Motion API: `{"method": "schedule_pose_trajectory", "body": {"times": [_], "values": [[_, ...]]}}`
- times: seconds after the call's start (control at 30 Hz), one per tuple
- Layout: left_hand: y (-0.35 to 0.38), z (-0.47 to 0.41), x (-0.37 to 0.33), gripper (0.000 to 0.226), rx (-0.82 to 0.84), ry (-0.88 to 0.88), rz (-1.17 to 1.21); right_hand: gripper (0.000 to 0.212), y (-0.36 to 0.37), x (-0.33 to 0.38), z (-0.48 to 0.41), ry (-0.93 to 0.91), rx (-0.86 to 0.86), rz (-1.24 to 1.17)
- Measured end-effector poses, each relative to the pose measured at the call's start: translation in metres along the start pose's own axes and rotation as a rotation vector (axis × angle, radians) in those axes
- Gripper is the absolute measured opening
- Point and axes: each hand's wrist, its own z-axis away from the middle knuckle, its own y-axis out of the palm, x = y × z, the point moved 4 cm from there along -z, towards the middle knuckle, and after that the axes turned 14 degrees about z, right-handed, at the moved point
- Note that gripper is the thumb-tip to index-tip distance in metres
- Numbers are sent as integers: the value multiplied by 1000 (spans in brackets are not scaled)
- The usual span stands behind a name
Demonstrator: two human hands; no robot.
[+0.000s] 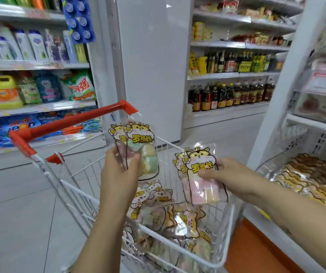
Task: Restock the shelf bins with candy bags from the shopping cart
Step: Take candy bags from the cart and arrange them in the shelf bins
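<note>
Left hand (118, 174): fingers and thumb curled round the lower half of what looks like two overlapped candy bags (140, 140), held upright above the shopping cart (168, 242), toward its red handle (69, 121). Right hand (227, 174): thumb on the front face, fingers behind, pinching a second pair (199, 186) at mid-height, above the cart's right side. Stock in cart: loose heap (177, 217) of like bags on the basket floor, below both hands. Shelf bin (270, 159): clear-walled, just right of the cart, holding packed rows of bags; how much room remains cannot be told. Step in hand, by judgement: carrying from cart to bin, with many loads to go. Risks: slick film and one grip on two bags at once may let the rear bag slide free and drop beside the cart instead of into it; a harder squeeze could crush the soft pastel pieces; a bag set on a crowded bin might slip over its wall
</note>
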Motion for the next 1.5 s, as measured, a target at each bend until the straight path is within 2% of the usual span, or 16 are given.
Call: {"method": "schedule_pose_trajectory", "body": {"times": [0.1, 0.3, 0.43, 0.47, 0.53, 0.63, 0.8, 0.87, 0.9, 1.0, 1.03, 1.13, 1.2, 1.27, 1.37, 1.5], "values": [[27, 23, -17, 17, 72, 0, 40, 26, -33, -5, 53, -26, -131, -316], [120, 121, -52, 13, 474, -94, 124, 84, -73, -49, 170, -15, -265, -670], [173, 197, -74, 31, 725, -87, 196, 75, -86, -77, 249, 62, -437, -716], [184, 214, -80, 31, 770, -80, 199, 70, -90, -87, 267, 78, -480, -774], [204, 245, -88, 12, 860, -99, 201, 60, -95, -95, 302, 56, -522, -916], [233, 287, -100, 6, 991, -110, 232, 60, -105, -116, 343, 27, -613, -970], [271, 349, -127, 19, 1169, -158, 205, 63, -127, -139, 401, 42, -729, -965], [279, 372, -138, 21, 1280, -238, 192, 59, -139, -146, 422, 40, -784, -929], [283, 383, -148, 31, 1332, -275, 203, 57, -146, -150, 432, 56, -815, -891], [303, 402, -159, 89, 1489, -277, 177, 56, -169, -161, 457, 103, -903, -785], [309, 405, -163, 93, 1536, -276, 167, 58, -176, -163, 463, 113, -926, -729], [323, 416, -171, 71, 1594, -222, 128, 50, -189, -163, 477, 130, -919, -509], [330, 428, -170, 77, 1608, -244, 145, 42, -194, -166, 495, 155, -945, -368], [335, 448, -169, 82, 1641, -248, 145, 47, -197, -172, 520, 190, -984, -242], [343, 485, -177, 77, 1738, -231, 106, 42, -200, -182, 560, 281, -1038, -36], [349, 529, -195, 31, 1874, -214, 35, 33, -202, -203, 601, 420, -1110, 137]]}}
